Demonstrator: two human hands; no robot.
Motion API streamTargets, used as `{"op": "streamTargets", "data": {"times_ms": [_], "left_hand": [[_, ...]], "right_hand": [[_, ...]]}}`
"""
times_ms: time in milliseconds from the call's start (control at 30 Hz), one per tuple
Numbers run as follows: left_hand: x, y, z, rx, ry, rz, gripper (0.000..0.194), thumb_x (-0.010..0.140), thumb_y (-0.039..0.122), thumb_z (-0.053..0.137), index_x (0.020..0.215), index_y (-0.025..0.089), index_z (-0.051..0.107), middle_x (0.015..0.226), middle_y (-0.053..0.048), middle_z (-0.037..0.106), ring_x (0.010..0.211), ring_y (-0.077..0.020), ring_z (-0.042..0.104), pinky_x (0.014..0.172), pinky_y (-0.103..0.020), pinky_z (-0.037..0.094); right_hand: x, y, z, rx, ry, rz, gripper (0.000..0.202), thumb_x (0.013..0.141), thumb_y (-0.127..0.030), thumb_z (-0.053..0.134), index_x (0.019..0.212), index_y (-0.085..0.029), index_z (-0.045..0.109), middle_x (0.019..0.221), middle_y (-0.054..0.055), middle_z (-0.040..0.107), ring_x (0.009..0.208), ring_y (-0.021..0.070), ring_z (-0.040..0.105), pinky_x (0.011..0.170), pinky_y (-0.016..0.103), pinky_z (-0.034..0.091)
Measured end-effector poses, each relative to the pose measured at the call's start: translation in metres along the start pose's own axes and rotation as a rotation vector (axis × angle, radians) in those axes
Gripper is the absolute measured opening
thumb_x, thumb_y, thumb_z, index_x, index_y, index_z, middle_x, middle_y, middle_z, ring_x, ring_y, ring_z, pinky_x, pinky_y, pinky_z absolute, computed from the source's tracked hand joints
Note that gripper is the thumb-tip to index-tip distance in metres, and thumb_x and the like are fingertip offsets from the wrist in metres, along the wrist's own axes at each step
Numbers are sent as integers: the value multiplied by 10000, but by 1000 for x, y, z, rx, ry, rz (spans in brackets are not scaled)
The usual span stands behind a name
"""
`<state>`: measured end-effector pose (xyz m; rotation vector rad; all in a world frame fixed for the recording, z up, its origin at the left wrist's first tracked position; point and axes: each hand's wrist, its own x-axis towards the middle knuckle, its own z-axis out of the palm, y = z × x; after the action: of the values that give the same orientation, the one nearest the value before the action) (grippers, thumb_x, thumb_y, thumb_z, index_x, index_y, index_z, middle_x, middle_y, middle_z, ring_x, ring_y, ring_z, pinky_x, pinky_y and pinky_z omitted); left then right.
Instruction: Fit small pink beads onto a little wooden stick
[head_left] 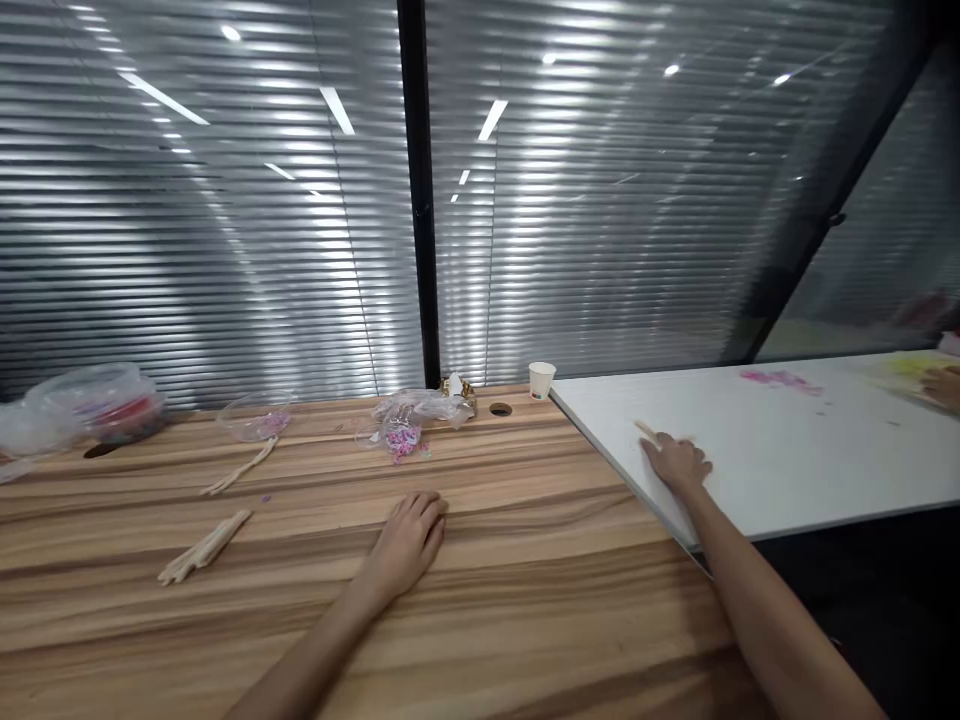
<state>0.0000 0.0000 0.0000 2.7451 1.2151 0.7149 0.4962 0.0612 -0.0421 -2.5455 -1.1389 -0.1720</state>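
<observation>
On the wood-grain table, my left hand (pixel 411 535) lies palm down with its fingers loosely bent and nothing visible in it. Over on the white table, my right hand (pixel 679 465) is lowered onto the surface. A pale wooden stick (pixel 646 430) pokes out from under its fingers, which seem closed on it; the rest is hidden. To the left of my left hand lies a bundle of pale sticks (pixel 204 548), with a thinner group of sticks (pixel 244 468) behind it. Small pink and purple pieces (pixel 403 440) spill from a clear plastic bag (pixel 427 405) beyond my left hand.
A clear shallow bowl (pixel 255 418) and a round plastic tub (pixel 97 400) stand at the back left. A paper cup (pixel 541 380) is near the seam between tables. Pink pieces (pixel 781 381) lie on the white table (pixel 765 470). Another person's hand (pixel 942 386) shows at far right.
</observation>
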Motion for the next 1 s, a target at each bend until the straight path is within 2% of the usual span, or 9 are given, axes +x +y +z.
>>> {"op": "streamTargets", "data": {"times_ms": [167,300,400,533,633,733,800,900,1000], "left_hand": [[-1,3,-2,0,3,-1,261,889,213,359,1072,193,543,1090,-85,560,1023,-213,494,894,-389,406],[-1,4,-3,1,1,-7,262,887,208,360,1077,193,541,1090,-85,560,1024,-212,491,888,-387,411],[-1,5,-4,-2,-5,-9,261,883,201,369,1081,193,539,1089,-83,561,1024,-209,488,886,-384,413],[0,7,-6,2,-23,-20,262,882,204,371,1084,189,536,1100,-81,559,1028,-210,483,886,-383,414],[0,7,-7,-4,-24,-28,260,881,209,372,1080,191,539,1099,-80,560,1031,-206,485,888,-381,415],[0,6,-6,-14,-19,-17,265,883,209,366,1082,191,539,1102,-84,557,1042,-210,481,900,-386,406],[0,5,-5,-18,-18,-10,267,882,206,368,1087,189,538,1104,-85,556,1047,-213,476,907,-390,399],[0,4,-4,-16,-16,-10,266,879,203,373,1090,189,536,1104,-85,555,1040,-213,476,906,-391,399],[0,4,-3,-20,-13,-14,264,879,200,373,1085,191,538,1100,-83,558,1033,-213,482,898,-391,404]], "right_hand": [[2,-16,0,-36,11,-42,381,858,-355,390,1009,-91,620,928,205,593,945,338,534,759,433,384],[0,-23,0,-24,113,22,481,846,-448,393,1166,-114,527,1054,243,527,998,367,496,759,456,366],[3,-24,2,-20,65,76,476,856,-453,360,1158,-130,537,1132,273,470,1042,381,460,774,478,339],[12,-20,4,-35,-10,109,460,845,-419,381,1081,-84,590,1120,260,495,1063,388,442,802,489,336],[16,-16,5,-59,-12,75,398,866,-295,356,1069,-52,597,1081,253,532,1047,375,463,791,460,366],[14,-13,4,-101,4,-31,363,861,-129,306,1022,-45,620,1014,244,571,996,339,510,741,405,396],[11,-12,2,-108,9,-103,352,850,-89,312,984,-48,635,973,239,588,967,324,533,719,378,400],[6,-19,-2,7,40,-154,316,849,-119,358,940,-59,654,946,240,607,927,314,557,718,373,398],[-7,-45,-10,186,102,-136,328,869,-233,375,970,-97,656,964,193,635,869,274,581,725,348,407]]}}
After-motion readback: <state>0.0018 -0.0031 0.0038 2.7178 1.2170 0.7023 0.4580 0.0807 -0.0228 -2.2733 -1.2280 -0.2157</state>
